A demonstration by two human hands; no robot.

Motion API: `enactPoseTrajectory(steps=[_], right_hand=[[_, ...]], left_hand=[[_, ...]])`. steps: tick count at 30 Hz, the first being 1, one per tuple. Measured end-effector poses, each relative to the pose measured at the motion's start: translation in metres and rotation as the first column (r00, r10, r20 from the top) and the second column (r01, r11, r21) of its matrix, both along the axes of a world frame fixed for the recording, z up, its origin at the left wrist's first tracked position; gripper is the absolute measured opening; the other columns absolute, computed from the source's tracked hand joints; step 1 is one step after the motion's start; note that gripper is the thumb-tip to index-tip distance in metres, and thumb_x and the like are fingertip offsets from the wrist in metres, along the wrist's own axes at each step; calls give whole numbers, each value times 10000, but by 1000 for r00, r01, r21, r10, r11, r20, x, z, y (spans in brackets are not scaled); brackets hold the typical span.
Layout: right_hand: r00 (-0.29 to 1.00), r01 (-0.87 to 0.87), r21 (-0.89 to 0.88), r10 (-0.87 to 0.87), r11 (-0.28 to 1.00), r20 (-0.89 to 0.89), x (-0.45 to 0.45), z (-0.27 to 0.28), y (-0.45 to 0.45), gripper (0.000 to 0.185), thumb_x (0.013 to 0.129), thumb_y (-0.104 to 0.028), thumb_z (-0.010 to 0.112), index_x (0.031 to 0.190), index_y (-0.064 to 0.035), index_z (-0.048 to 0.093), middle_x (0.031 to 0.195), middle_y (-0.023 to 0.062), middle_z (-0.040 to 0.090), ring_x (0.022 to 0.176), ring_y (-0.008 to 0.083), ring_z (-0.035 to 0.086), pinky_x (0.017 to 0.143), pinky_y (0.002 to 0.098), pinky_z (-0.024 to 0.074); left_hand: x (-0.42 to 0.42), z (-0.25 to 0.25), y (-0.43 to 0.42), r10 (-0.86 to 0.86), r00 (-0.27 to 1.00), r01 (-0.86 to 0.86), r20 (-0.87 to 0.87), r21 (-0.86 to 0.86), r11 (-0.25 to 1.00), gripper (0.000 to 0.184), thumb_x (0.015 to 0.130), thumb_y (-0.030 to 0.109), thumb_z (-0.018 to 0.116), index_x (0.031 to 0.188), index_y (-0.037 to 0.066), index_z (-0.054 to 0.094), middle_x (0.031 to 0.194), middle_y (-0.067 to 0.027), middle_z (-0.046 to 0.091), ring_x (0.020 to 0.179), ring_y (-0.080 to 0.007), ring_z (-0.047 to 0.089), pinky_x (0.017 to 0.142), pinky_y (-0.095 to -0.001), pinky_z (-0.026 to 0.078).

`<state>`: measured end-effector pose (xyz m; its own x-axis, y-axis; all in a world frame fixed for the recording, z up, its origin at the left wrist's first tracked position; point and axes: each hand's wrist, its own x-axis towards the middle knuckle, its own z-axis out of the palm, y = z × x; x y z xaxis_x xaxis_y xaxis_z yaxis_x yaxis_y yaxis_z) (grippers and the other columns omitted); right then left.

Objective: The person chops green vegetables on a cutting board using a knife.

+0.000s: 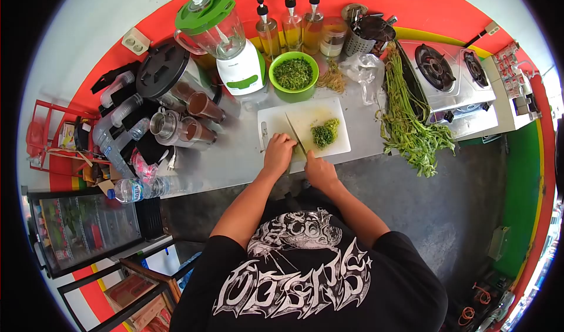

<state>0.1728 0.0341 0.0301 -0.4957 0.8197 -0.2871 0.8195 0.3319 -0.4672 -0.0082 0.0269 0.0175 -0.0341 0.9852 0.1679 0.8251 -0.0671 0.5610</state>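
On the metal counter lies a white cutting board [273, 116] with a pile of chopped greens [324, 133] on its right half. My right hand [321, 172] is closed around the handle of a knife [294, 130], whose blade points away from me across the board. Just left of the blade, my left hand [278, 153] rests at the board's near edge with its fingers curled together. What those fingers hold, if anything, is hidden. Behind the board stands a green bowl [294, 95] filled with chopped greens.
A bundle of leafy stalks [405, 118] hangs over the counter edge at right, beside a gas stove [455, 100]. A blender [239, 71], pump bottles [292, 29] and a plastic bag [364, 73] stand behind. Metal cups [205, 107] and a water bottle [129, 190] are at left.
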Motion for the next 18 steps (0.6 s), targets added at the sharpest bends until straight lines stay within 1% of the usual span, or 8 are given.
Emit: enactPoseTrajectory(steps=[2, 3, 7, 10, 11, 13, 15, 18], right_hand=[[996, -36, 69, 31, 997, 79, -2, 7, -15, 335, 878, -135, 623, 1136, 16, 474, 822, 244, 701, 755, 426, 714, 652, 523, 579], [985, -77, 131, 56, 988, 160, -5, 11, -18, 352, 859, -122, 636, 1134, 22, 469, 817, 215, 714, 738, 380, 735, 619, 485, 594], [974, -65, 144, 31, 987, 226, -17, -2, -24, 361, 830, -104, 656, 1116, 26, 477, 794, 189, 719, 734, 332, 748, 597, 435, 601], [984, -56, 176, 25, 983, 175, -21, 2, -10, 350, 836, -90, 644, 1122, 24, 479, 773, 196, 713, 733, 354, 744, 609, 449, 600], [984, -68, 126, 45, 990, 173, -18, 8, -7, 332, 849, -88, 625, 1122, 28, 474, 791, 209, 714, 751, 373, 742, 634, 470, 598], [983, -86, 80, 71, 993, 168, -17, 17, -1, 315, 863, -87, 606, 1121, 31, 469, 809, 221, 715, 770, 392, 739, 660, 491, 595], [977, -105, -56, 113, 993, 179, -14, 18, -2, 298, 893, -90, 558, 1138, 40, 450, 875, 264, 712, 832, 444, 726, 731, 539, 581], [984, -98, -1, 97, 995, 147, -14, 6, 1, 323, 887, -89, 589, 1158, 18, 448, 877, 232, 723, 831, 418, 737, 713, 502, 599]], left_hand=[[-3, 0, -6, -75, 978, 93, -194, 86, 992, 133, 832, 59, 674, 931, 94, 754, 989, -32, 645, 1041, -266, 564, 909, -396, 482], [-4, 0, -8, -78, 977, 98, -198, 94, 991, 133, 832, 59, 674, 931, 94, 754, 989, -32, 645, 1041, -266, 564, 909, -396, 482], [-3, 0, -13, -102, 987, 112, -122, 73, 991, 115, 817, 68, 698, 916, 84, 753, 1011, -38, 649, 1047, -270, 569, 908, -405, 476], [-2, -1, -8, -61, 997, 61, -40, 1, 998, 123, 792, 55, 730, 915, 57, 738, 994, -81, 653, 1003, -325, 584, 900, -410, 490], [-2, -1, -9, -53, 998, 53, -38, 1, 999, 123, 792, 55, 730, 915, 57, 738, 994, -81, 653, 1003, -325, 584, 900, -410, 490], [-1, 0, -7, 24, 988, -13, 152, -78, 997, 154, 779, 54, 752, 929, 28, 726, 983, -114, 661, 990, -344, 602, 885, -427, 502], [-2, -1, -4, 52, 976, -37, 210, -76, 996, 187, 768, 47, 765, 945, 11, 716, 969, -129, 666, 958, -358, 622, 849, -432, 510], [-1, -4, -4, 97, 956, -77, 275, -82, 994, 227, 756, 37, 777, 967, -9, 704, 955, -147, 679, 911, -375, 652, 797, -433, 525]])
